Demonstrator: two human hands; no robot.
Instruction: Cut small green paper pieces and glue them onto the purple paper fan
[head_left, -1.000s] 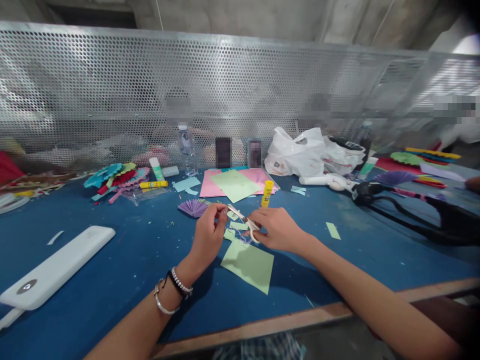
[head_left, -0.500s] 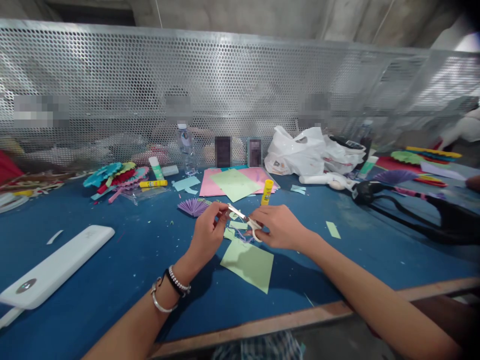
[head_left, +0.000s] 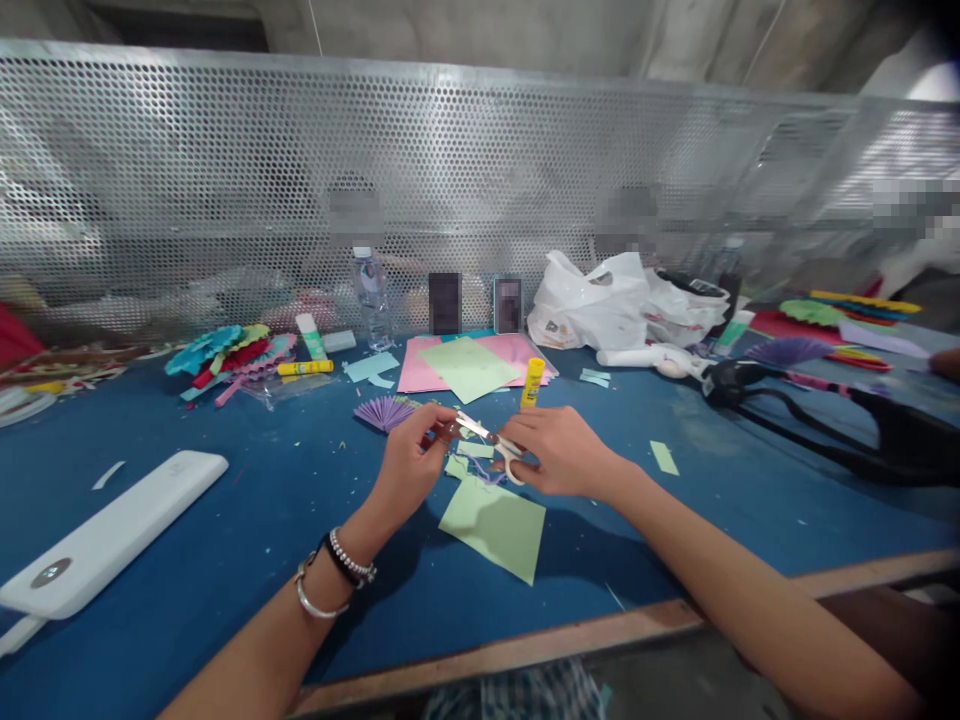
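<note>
A: Where are the white-handled scissors (head_left: pixel 475 428)?
B: Above the middle of the desk (head_left: pixel 315 500), in the right hand (head_left: pixel 559 450). Its fingers wrap the handles, and the blades point to ten o'clock.
A: And the left hand (head_left: pixel 415 452)?
B: Pinched narrow, thumb against fingertips, right by the blade tips. Whatever may sit in that pinch is too small to make out.
A: Looks like fine snipping to me. How would you do it well?
B: I'd steady the blades, let the left fingers turn the piece, and take short strokes near the tips. Those fingertips are very close to the metal, so I'd clear them from the cutting line before squeezing.
A: Anything underneath to mind?
B: The light-green paper square (head_left: pixel 493 530) lies flat at six o'clock from the scissors, with green scraps (head_left: pixel 475 451) nearer the blades. I'd cut well above both. The yellow glue stick (head_left: pixel 533 382) stands at one o'clock, and the purple pleated fan (head_left: pixel 382 413) lies between nine and ten.
A: How are the arms set?
B: Left forearm (head_left: pixel 247 640) in from eight o'clock, right forearm (head_left: pixel 735 577) from four, right palm turned down. It seems a balanced pose for small cuts.
</note>
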